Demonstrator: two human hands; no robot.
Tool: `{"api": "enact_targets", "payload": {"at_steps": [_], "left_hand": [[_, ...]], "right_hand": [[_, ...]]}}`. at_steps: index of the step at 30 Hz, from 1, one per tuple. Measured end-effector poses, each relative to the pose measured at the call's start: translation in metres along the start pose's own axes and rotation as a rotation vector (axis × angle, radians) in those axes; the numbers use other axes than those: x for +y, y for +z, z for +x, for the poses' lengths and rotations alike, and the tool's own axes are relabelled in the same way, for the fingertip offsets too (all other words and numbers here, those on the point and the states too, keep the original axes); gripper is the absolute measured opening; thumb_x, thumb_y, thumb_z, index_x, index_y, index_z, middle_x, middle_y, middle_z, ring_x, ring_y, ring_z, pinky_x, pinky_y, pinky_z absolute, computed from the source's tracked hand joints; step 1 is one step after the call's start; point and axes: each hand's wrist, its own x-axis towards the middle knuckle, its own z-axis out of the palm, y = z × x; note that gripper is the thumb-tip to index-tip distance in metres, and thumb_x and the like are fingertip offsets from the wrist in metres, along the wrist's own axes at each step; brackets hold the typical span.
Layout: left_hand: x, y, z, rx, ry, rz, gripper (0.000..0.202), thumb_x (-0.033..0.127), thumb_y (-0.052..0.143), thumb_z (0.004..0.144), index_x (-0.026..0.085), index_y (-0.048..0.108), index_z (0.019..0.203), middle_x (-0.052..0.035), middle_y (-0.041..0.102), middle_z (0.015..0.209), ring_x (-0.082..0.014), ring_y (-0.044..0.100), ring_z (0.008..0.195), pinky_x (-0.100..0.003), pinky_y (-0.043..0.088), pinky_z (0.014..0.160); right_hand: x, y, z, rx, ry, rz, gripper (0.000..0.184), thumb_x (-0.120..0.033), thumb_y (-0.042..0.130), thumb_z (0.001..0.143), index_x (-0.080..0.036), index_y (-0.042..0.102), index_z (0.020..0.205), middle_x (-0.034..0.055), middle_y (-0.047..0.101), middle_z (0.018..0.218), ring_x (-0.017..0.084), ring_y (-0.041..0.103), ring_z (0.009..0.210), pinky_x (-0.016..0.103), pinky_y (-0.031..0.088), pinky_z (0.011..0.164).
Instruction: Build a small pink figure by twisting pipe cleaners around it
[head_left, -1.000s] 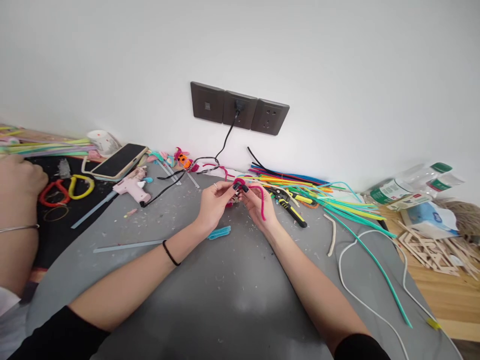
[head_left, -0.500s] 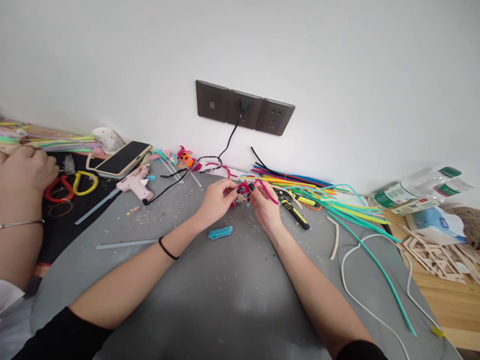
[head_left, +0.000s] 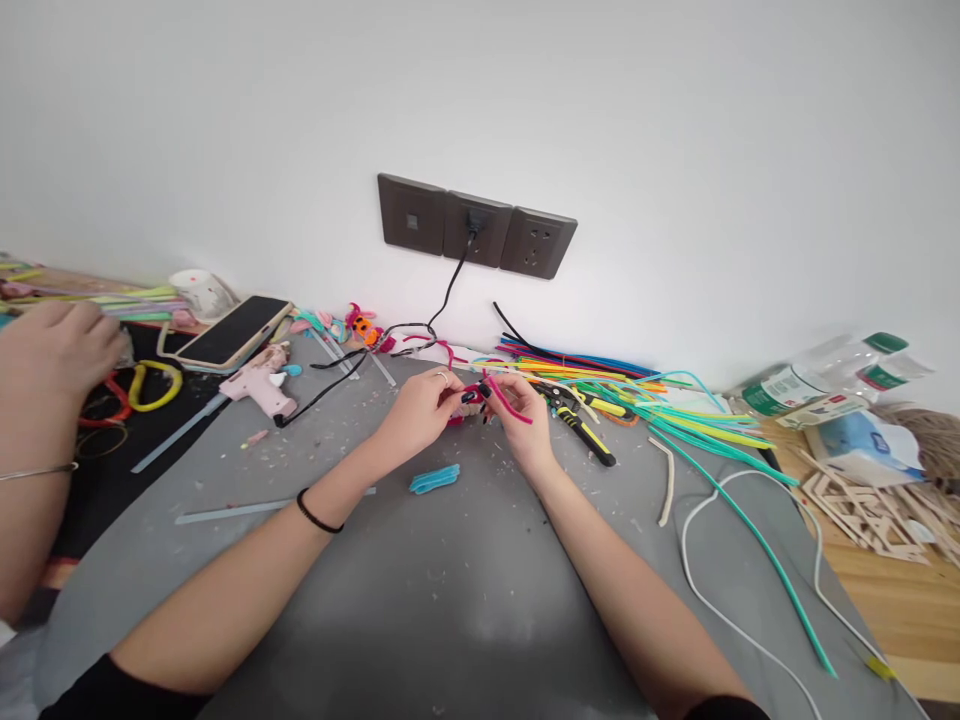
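Note:
Between my two hands is a magenta pipe cleaner (head_left: 511, 403), part of it bent into a small bundle at the fingertips and a free end trailing over my right fingers. My left hand (head_left: 420, 415) pinches the bundle from the left, thumb and fingers together. From the right, my right hand (head_left: 523, 425) grips the same pipe cleaner. The bundle's exact shape is mostly covered by my fingers. Just below them on the grey table (head_left: 450, 620) lies a folded blue pipe cleaner piece (head_left: 435, 479). Wire pliers (head_left: 587, 432) with black and yellow handles rest beside my right hand.
A pink glue gun (head_left: 259, 385) with its cord, a phone (head_left: 236, 332) and scissors (head_left: 155, 386) lie left, near another person's hand (head_left: 64, 350). Coloured pipe cleaners (head_left: 675, 415) spread along the back right. Bottles (head_left: 795, 385) and wooden pieces (head_left: 862, 510) are farther right.
My hands have tilted the magenta pipe cleaner, and its free end now hangs lower along my right fingers. The other person's hand has shifted right. The whole view has moved slightly.

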Motion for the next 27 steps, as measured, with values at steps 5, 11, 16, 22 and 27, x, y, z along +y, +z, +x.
{"api": "enact_targets", "payload": {"at_steps": [5, 11, 16, 22, 27], "left_hand": [[0.0009, -0.0026, 0.0010, 0.008, -0.026, -0.005, 0.015, 0.023, 0.052, 0.087, 0.019, 0.062, 0.078, -0.0051, 0.067, 0.078, -0.0198, 0.060, 0.071, -0.031, 0.044, 0.067], [0.0011, 0.0016, 0.0007, 0.061, -0.048, -0.061, 0.015, 0.028, 0.053, 0.087, 0.020, 0.059, 0.076, -0.0043, 0.067, 0.076, -0.0183, 0.057, 0.067, -0.030, 0.045, 0.065], [-0.0023, 0.0060, -0.0006, 0.115, -0.092, -0.149, 0.013, 0.029, 0.055, 0.086, 0.020, 0.059, 0.076, -0.0035, 0.067, 0.074, -0.0172, 0.059, 0.064, -0.029, 0.045, 0.061], [-0.0019, 0.0037, 0.0009, 0.071, -0.041, -0.123, 0.013, 0.027, 0.055, 0.085, 0.020, 0.059, 0.075, -0.0028, 0.067, 0.072, -0.0170, 0.059, 0.064, -0.029, 0.044, 0.062], [-0.0045, 0.0009, 0.0028, 0.013, 0.036, -0.063, 0.013, 0.024, 0.051, 0.085, 0.020, 0.057, 0.074, -0.0040, 0.064, 0.074, -0.0181, 0.058, 0.067, -0.030, 0.043, 0.064]], "right_hand": [[0.0032, -0.0019, 0.0020, 0.016, 0.048, 0.039, 0.036, -0.052, 0.083, 0.073, -0.022, 0.068, 0.086, -0.0018, 0.065, 0.068, 0.014, 0.058, 0.058, 0.027, 0.050, 0.054], [0.0012, -0.0005, 0.0023, 0.031, 0.053, 0.083, 0.042, -0.052, 0.086, 0.069, -0.022, 0.068, 0.091, -0.0024, 0.066, 0.070, 0.013, 0.057, 0.057, 0.026, 0.050, 0.053], [-0.0021, -0.0003, 0.0004, 0.022, 0.014, 0.057, 0.033, -0.049, 0.084, 0.073, -0.023, 0.068, 0.085, -0.0024, 0.065, 0.070, 0.014, 0.058, 0.060, 0.027, 0.050, 0.056], [0.0003, -0.0023, 0.0028, -0.019, 0.064, 0.000, 0.036, -0.052, 0.083, 0.072, -0.023, 0.077, 0.094, 0.0006, 0.069, 0.075, 0.015, 0.057, 0.062, 0.030, 0.050, 0.058], [0.0011, -0.0064, 0.0039, -0.077, 0.008, -0.037, 0.029, -0.051, 0.082, 0.075, -0.022, 0.078, 0.082, -0.0002, 0.065, 0.073, 0.013, 0.054, 0.061, 0.028, 0.048, 0.056]]}}
